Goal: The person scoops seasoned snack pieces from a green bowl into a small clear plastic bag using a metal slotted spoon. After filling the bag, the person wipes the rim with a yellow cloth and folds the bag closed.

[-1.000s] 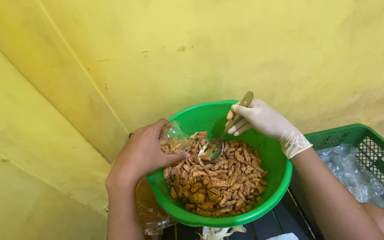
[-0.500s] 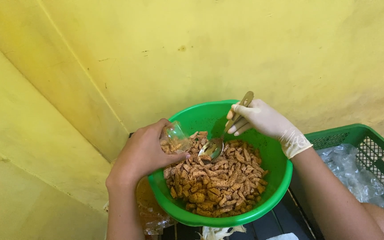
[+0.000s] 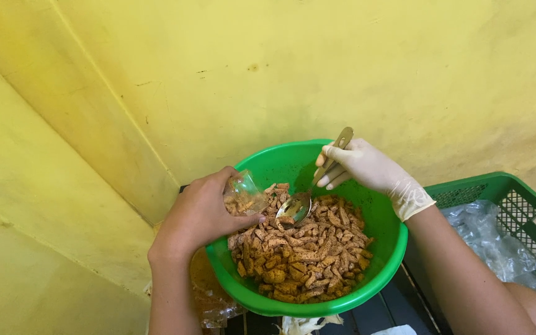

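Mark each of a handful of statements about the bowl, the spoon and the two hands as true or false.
1. The right hand wears a pale glove and holds a metal spoon. True.
2. The bowl is red. False: it is green.
3. The left hand is bare and holds a small clear bag over the bowl. True.
4. The bowl is empty. False: it holds brown seasoned snack pieces.
5. A green crate with clear plastic inside stands to the right of the bowl. True.

Snack-packing corner: basin of seasoned sticks
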